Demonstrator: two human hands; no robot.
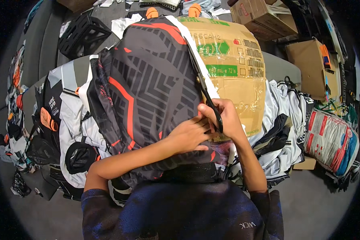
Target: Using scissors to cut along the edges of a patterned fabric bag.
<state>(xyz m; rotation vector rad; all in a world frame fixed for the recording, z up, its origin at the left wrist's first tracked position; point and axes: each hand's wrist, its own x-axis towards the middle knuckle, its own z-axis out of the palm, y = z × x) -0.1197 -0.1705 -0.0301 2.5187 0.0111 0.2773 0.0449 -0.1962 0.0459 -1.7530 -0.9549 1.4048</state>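
Garment: dark grey jersey fabric with orange-red stripe pattern, draped over the front of the big cardboard box, covering the box's left part; lower edge runs down to the hands.
Scissors: black-handled scissors, blades pointing up and away along the fabric's right edge, right where fabric meets box face. Blades look nearly together, hard to be sure at this angle.
Right hand: right hand closed around the scissor handles, fingers through the loops, just below the box's taped front.
Left hand: left hand fingers curled, pinching the fabric beside the scissor handles, touching the right hand, low on the box's left side.
Box: brown, wrapped in clear tape, green printed label; stands upright on the work surface.
Left of box: pile of white, black and orange garments; black plastic crate further back.
Right of box: heap of white and black garments, printed red-blue-white sack beyond it, more cardboard cartons behind.
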